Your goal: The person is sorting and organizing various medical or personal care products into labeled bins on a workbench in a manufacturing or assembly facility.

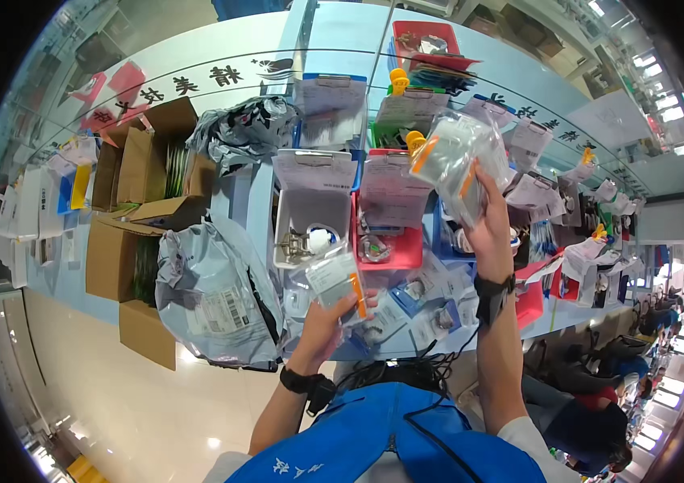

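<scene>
My left hand (324, 328) is closed on the lower edge of a clear plastic bag (330, 275) with an orange strip and a white label. That bag is over the front of a white bin (314, 211), where a metal part and a white roll lie. Raised higher on the right, my right hand (490, 229) grips several clear plastic bags (453, 157) with orange strips. They hang beside a red bin (394, 241) with a paper sheet clipped at its back. Small clear packets (430, 318) with dark parts inside lie on the table between my hands.
Open cardboard boxes (108, 258) stand at the left. A large grey mailing bag (217, 302) lies beside them, and a crumpled silver bag (245, 129) sits behind. More bins with clipped papers (535, 193) line the table to the right. Other people (583, 419) sit at the far right.
</scene>
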`<state>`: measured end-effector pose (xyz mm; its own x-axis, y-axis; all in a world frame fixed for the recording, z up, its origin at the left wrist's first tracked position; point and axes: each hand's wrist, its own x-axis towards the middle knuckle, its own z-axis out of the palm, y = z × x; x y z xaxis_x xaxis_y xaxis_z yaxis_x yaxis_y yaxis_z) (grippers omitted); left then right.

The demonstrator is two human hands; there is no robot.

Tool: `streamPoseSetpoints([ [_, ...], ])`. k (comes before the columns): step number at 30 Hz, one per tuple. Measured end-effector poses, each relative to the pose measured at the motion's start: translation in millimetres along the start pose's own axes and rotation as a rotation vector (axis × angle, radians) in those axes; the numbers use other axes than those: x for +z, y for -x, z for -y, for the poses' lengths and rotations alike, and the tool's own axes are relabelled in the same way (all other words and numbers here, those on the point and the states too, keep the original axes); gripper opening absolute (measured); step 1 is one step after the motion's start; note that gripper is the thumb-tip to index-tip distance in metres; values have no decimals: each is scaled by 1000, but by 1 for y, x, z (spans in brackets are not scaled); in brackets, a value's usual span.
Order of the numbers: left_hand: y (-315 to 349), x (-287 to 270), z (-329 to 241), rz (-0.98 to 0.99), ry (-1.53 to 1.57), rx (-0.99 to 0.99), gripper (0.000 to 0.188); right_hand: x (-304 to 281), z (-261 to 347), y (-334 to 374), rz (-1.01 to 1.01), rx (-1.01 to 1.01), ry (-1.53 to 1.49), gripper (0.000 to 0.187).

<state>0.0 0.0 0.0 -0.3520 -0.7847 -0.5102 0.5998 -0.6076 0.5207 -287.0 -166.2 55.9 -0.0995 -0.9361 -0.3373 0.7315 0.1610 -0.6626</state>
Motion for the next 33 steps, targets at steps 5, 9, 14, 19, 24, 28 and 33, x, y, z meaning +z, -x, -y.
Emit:
streamPoseSetpoints([
  [5,13,-29,-4,-66,17,-43,43,14,-9,-47,35,27,-161,28],
  [9,18,-31,1,-72,4,-52,42,20,-5,-48,92,51,-292,25],
  [14,7,-24,11,-45,2,-70,42,-8,-27,-80,59,-5,-198,35],
  [19,12,-22,23,-102,-12,-54,43,2,-31,-66,55,43,-120,35],
  [24,7,-21,25,-84,-16,-96,53,-5,-16,17,10,91,-89,36],
  [28,10,-8,20,-61,99,-108,62,-47,-19,87,-23,106,207,41],
  [33,14,-9,28,-33,15,-108,54,-72,-18,161,-82,282,286,44],
])
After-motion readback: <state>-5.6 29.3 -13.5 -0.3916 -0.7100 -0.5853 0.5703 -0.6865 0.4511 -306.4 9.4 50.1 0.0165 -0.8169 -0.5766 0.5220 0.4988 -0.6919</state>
